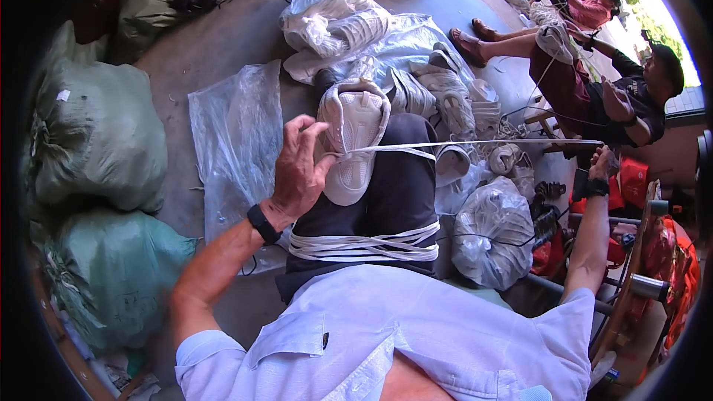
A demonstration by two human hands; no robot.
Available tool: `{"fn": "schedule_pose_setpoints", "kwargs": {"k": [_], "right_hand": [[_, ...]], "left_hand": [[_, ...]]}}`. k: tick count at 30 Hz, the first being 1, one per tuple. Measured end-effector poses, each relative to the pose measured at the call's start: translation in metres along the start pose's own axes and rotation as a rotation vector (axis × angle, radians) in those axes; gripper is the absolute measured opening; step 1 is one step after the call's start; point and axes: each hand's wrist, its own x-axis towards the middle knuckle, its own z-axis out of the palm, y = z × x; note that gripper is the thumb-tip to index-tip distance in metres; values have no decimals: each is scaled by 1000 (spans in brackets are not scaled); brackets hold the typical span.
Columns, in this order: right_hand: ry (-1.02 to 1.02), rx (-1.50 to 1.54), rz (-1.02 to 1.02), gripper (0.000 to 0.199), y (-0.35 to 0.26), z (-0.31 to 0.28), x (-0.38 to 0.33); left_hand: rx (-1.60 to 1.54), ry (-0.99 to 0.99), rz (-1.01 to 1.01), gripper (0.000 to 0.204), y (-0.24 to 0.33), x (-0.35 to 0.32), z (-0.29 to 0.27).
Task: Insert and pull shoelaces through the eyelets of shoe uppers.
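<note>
A: In the head view, where is the shoe?

B: The white shoe (pixel 353 137) lies sole-up on the person's lap, over the dark trousers (pixel 394 200), toe pointing away. The left hand (pixel 299 171) is closed on its near edge, thumb and fingers pinching where the white lace (pixel 475 143) meets the shoe.

A: And the right hand?

B: The right hand (pixel 603 163) is far out to the side, closed around the other end of the lace and drawing it into a taut line. Loose coils of white lace (pixel 364 245) lie across the thigh.

A: How would it handle?

B: Light, I'd judge, with a flexible rubbery sole and a soft upper, so it can twist under the pull. Hold it at the sole rim beside the lace. The lace looks flat, thin and slippery; a firm pinch suits it.

A: Anything around?

B: A heap of white shoes (pixel 445 93) on clear plastic sheeting (pixel 238 134) on the floor, green sacks (pixel 96 134) on the left, and another person (pixel 594 82) sitting beyond.
</note>
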Motion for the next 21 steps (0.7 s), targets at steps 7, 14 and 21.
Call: {"fn": "schedule_pose_setpoints", "kwargs": {"k": [7,14,21], "right_hand": [[31,112,211,25,-6,42,-85],[-369,533,469,25,45,4,4],[-455,317,67,44,10,-120,162]], "left_hand": [[2,-49,-329,13,-19,-27,3],[-1587,-232,-1133,24,-10,-18,-7],[-1203,-97,-996,34,-28,-37,29]]}}
